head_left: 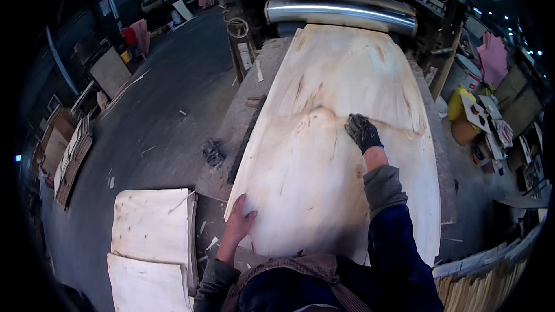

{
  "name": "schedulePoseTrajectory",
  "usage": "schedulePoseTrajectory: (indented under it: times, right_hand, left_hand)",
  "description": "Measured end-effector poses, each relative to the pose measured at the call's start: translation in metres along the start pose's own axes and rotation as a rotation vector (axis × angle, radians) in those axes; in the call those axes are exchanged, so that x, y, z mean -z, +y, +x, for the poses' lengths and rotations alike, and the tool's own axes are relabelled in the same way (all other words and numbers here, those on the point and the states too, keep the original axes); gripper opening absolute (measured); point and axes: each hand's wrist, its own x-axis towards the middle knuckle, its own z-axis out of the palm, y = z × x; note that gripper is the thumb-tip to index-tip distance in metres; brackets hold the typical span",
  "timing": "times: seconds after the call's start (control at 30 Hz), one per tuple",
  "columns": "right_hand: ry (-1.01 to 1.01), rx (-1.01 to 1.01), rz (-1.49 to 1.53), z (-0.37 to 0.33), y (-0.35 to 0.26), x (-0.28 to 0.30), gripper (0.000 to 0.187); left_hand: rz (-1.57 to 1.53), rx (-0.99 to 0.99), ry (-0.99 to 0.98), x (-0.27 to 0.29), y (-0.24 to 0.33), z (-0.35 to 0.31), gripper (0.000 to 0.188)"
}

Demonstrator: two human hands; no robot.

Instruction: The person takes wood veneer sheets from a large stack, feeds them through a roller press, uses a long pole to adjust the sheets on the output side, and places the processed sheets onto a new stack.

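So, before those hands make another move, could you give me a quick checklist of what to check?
1. Right hand gloved: ok, dark glove on.
2. Left hand gloved: not ok, it is bare.
3. Both hands clear of the roller: ok, they are nearer the person's body, with wood between.
4. Wood's surface even: not ok, an uneven line crosses it beside the right hand.
5. Roller standing still: cannot tell from a single picture.
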Motion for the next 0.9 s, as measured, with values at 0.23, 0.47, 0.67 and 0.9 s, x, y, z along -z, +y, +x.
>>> schedulePoseTrajectory:
  times: [0.23, 0.47, 0.67, 0.9]
  right_hand:
    - [0.071, -0.355, 0.082, -0.127, 0.05, -0.075, 0.037]
    - [-0.087, -0.509, -0.133, -0.316, 0.052, -0.112, 0.043]
    - [0.089, -0.647, -0.656, -0.405, 0.04, -0.112, 0.031]
    - [0.138, -0.721, -0.529, -0.377, 0.019, -0.11, 0.028]
  left_hand:
    - [-0.937, 0.503, -0.145, 0.02, -0.01, 0.007, 0.057]
    - [-1.207, 0.299, -0.236, 0.053, 0.016, 0.02, 0.044]
    - [-1.213, 0.087, -0.18, 0.078, 0.06, 0.035, 0.053]
    - [-1.364, 0.08, -0.112, 0.106, 0.066, 0.046, 0.052]
